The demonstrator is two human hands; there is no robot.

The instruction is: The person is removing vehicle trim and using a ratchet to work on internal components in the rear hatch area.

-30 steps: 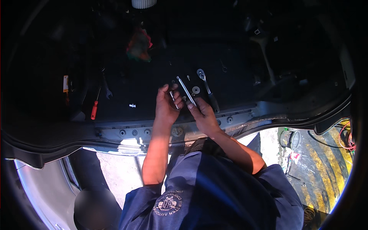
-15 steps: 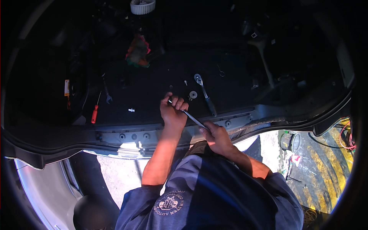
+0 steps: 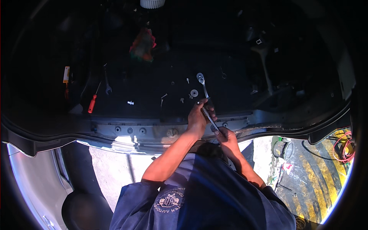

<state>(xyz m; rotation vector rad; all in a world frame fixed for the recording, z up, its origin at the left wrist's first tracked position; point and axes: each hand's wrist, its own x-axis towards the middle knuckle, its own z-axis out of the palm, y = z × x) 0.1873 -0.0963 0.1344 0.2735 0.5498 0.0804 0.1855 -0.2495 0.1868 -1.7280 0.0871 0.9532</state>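
My left hand (image 3: 197, 122) is closed round the upper part of a slim chrome bar (image 3: 210, 118), over the front edge of the dark cargo floor. Lower down, my right hand (image 3: 227, 140) grips the bar's near end. The bar tilts from upper left to lower right; what its hidden ends look like cannot be told. Just beyond my left fingers lies a ratchet (image 3: 201, 79), its handle partly covered by that hand. A round metal washer (image 3: 194, 93) and small bolts (image 3: 188, 80) rest left of the ratchet.
On the left lie a red-handled screwdriver (image 3: 92, 103), an open-ended wrench (image 3: 107, 86) and a small metal socket (image 3: 130, 102). A colourful rag (image 3: 143, 46) and a white ribbed wheel (image 3: 152, 3) are farther back. The vehicle's sill (image 3: 159, 132) runs across below my hands.
Both hands have shifted right with the bar, my left hand the most. It now overlaps the ratchet's handle. Small metal pieces formerly behind my left hand are now visible on the floor.
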